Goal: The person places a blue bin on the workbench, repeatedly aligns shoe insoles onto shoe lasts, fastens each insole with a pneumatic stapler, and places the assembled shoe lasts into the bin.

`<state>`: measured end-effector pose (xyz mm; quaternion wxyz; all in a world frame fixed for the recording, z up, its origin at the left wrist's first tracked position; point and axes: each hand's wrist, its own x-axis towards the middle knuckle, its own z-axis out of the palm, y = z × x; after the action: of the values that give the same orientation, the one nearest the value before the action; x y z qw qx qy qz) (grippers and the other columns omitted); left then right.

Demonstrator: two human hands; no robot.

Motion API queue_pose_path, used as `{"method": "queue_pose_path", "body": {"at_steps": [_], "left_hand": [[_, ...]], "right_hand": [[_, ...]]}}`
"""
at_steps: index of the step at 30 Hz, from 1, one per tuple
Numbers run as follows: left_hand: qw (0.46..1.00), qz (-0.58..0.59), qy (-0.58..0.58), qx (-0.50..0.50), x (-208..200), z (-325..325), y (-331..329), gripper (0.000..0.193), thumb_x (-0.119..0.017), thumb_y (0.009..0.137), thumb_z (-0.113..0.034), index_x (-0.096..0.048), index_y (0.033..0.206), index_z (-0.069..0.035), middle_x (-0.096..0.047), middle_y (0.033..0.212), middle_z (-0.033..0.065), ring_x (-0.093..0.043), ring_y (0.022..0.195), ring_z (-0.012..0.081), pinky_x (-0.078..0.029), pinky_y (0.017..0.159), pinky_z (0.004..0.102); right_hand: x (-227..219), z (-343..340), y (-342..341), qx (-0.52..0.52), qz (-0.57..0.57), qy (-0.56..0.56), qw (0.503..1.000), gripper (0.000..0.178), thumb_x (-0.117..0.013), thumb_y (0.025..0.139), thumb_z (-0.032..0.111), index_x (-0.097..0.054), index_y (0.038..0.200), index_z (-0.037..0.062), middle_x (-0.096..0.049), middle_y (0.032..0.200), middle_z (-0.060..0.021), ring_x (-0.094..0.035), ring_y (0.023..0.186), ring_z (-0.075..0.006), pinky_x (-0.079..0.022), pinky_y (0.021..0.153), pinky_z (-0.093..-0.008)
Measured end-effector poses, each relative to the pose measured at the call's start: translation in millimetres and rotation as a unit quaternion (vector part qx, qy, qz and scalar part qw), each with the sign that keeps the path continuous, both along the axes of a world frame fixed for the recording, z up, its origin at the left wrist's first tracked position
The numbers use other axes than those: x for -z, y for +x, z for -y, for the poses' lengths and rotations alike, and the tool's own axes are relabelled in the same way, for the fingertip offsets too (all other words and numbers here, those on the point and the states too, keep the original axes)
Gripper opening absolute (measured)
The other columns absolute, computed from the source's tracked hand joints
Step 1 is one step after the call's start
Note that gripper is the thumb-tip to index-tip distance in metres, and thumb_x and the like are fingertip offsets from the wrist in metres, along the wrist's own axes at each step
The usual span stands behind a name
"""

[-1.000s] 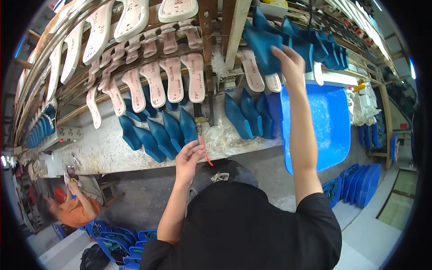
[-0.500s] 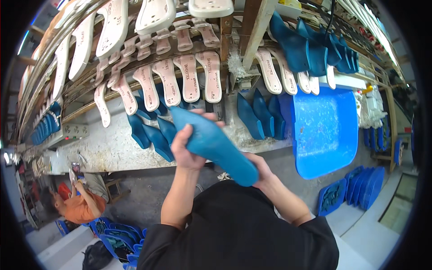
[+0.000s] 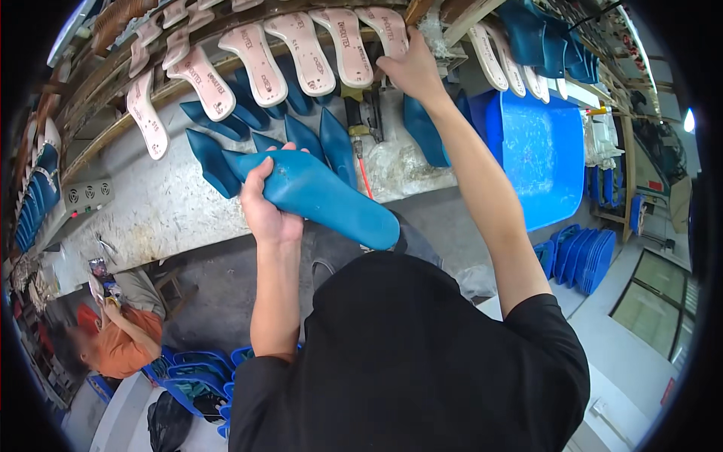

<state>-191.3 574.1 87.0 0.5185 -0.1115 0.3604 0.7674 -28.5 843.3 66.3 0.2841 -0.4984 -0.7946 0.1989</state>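
Note:
A teal shoe last [image 3: 331,192], pointed at the toe, lies sole up across my left hand [image 3: 265,202]. The fingers wrap round its toe half, and the heel end points to the right. My right hand [image 3: 415,71] is stretched up to the rack, its thumb and fingers closed on the lower end of a pink insole [image 3: 382,27] with a pale rim. That end is partly hidden by the hand. More pink insoles [image 3: 301,54] hang in a row to its left. Below them, several teal lasts [image 3: 213,164] stand on the worn bench [image 3: 143,215].
A blue tub [image 3: 541,162] stands at the right, with more teal lasts [image 3: 546,41] above it. An air tool with a red hose [image 3: 364,177] lies at the bench's middle. Stacked blue baskets [image 3: 584,260] sit low right; a person in orange [image 3: 132,339] sits at left.
My right hand has left the last's heel and gone up to the rack, where it grips an insole. The last has moved left and down in my left hand. The view has shifted.

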Motion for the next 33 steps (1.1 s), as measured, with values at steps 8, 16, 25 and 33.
{"method": "queue_pose_path", "body": {"at_steps": [8, 16, 25, 33], "left_hand": [[1.0, 0.022, 0.0, -0.001, 17.1, -5.8, 24.2, 0.052, -0.058, 0.091, -0.004, -0.036, 0.138, 0.0, -0.059, 0.128, 0.0219, -0.061, 0.12, 0.0417, -0.051, 0.102, 0.0538], [0.993, -0.017, -0.055, 0.1, 6.4, -69.7, 143.1, 0.023, -0.05, 0.1, -0.007, -0.052, 0.123, -0.006, -0.067, 0.112, 0.016, -0.066, 0.109, 0.0301, -0.055, 0.095, 0.0452], [0.986, -0.105, 0.09, 0.094, -38.5, -77.3, 223.1, 0.026, -0.048, 0.108, -0.035, -0.056, 0.106, -0.01, -0.066, 0.101, 0.0133, -0.068, 0.101, 0.0338, -0.059, 0.085, 0.0483], [0.976, -0.198, 0.075, 0.055, -62.5, -56.7, 219.9, 0.021, -0.054, 0.107, -0.027, -0.05, 0.108, -0.006, -0.067, 0.094, 0.013, -0.071, 0.091, 0.0239, -0.061, 0.075, 0.0368]], "right_hand": [[-43.8, 104.3, 115.3, -0.026, -0.232, -0.232, 0.944, 0.083, -0.083, 0.077, 0.018, -0.041, 0.146, -0.0054, -0.062, 0.125, -0.0119, -0.06, 0.105, -0.016, -0.052, 0.09, -0.0331], [-25.5, 189.3, 203.1, -0.168, -0.357, -0.506, 0.767, 0.094, -0.075, 0.086, 0.0, -0.016, 0.159, -0.0048, -0.036, 0.158, -0.0172, -0.035, 0.146, -0.0223, -0.029, 0.12, -0.0374], [-20.6, 175.8, 262.0, -0.234, -0.321, -0.442, 0.804, 0.097, -0.078, 0.087, 0.008, -0.014, 0.159, -0.0078, -0.038, 0.157, -0.02, -0.039, 0.143, -0.0229, -0.03, 0.119, -0.037], [-19.5, 193.1, 247.8, -0.25, -0.301, -0.394, 0.832, 0.098, -0.08, 0.087, 0.013, -0.016, 0.157, -0.01, -0.044, 0.151, -0.0243, -0.046, 0.139, -0.0257, -0.036, 0.115, -0.0382]]}}
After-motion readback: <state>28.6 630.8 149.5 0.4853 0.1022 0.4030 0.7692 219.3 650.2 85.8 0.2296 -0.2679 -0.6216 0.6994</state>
